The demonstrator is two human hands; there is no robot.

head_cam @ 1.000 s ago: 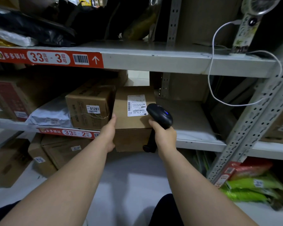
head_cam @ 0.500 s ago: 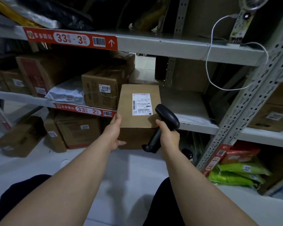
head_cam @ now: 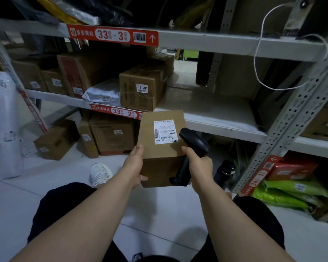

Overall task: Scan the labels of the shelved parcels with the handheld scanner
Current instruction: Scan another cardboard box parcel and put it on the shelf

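Note:
A brown cardboard parcel point(head_cam: 160, 140) hangs in front of the middle shelf point(head_cam: 212, 118), off its board. A white barcode label point(head_cam: 164, 131) faces up on its top. My left hand point(head_cam: 133, 165) grips the parcel's left side, thumb under the lower front edge. My right hand point(head_cam: 199, 165) holds the black handheld scanner point(head_cam: 192, 148) by its handle against the parcel's right edge, the scanner head just right of the label.
On the middle shelf stand a box labelled 01201 point(head_cam: 142, 87), a grey mailer bag point(head_cam: 104, 93) and more boxes to the left. Boxes point(head_cam: 112, 133) sit on the floor below. A grey upright post point(head_cam: 292, 118) rises at the right, green bags point(head_cam: 288, 193) beyond it.
The parcel has come off the middle shelf toward me and lower, carried by my left hand. The scanner in my right hand has followed beside it. The view has shifted right and back.

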